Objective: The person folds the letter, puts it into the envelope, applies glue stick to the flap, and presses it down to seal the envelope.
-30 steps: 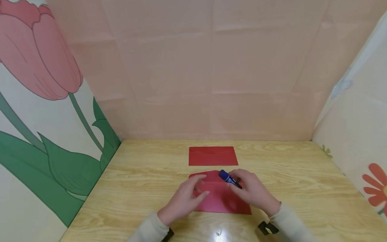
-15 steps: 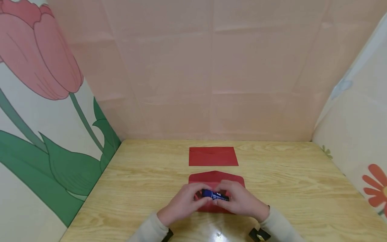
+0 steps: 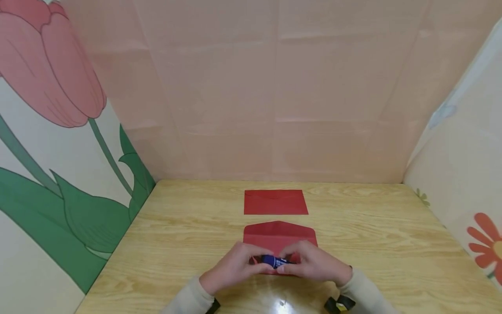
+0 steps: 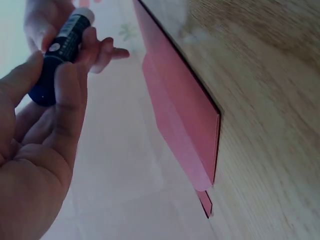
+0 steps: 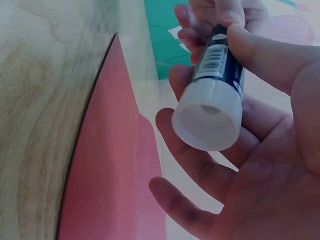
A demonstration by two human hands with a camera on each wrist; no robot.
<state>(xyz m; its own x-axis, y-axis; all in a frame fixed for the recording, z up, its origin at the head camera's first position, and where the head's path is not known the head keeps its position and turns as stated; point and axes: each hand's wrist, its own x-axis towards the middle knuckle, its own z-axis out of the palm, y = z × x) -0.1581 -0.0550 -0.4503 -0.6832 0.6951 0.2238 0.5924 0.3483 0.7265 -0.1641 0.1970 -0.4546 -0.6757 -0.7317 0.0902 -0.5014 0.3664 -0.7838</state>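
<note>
A glue stick (image 3: 274,261) with a dark blue cap and a white base is held level between my two hands, over a red envelope (image 3: 279,233). My left hand (image 3: 231,269) pinches the capped end between thumb and fingers. Thumb and forefinger of my right hand (image 3: 319,264) grip the labelled body near the white base (image 5: 207,120), whose hollow underside faces the right wrist camera. The other right fingers are spread. The envelope lies on the table, its flap (image 4: 170,135) unfolded away from me. The hands cover its middle and front in the head view.
Behind the envelope lies a second red envelope (image 3: 276,203), its flap folded down. Both are on a wood-grain table (image 3: 188,218). A plain pinkish sheet (image 3: 270,96) stands at the back, with flower-printed sheets at both sides.
My right hand has moved left and brought the glue stick over to my left hand, which has taken hold of its capped end. Over the last half second both hands have lowered slightly.
</note>
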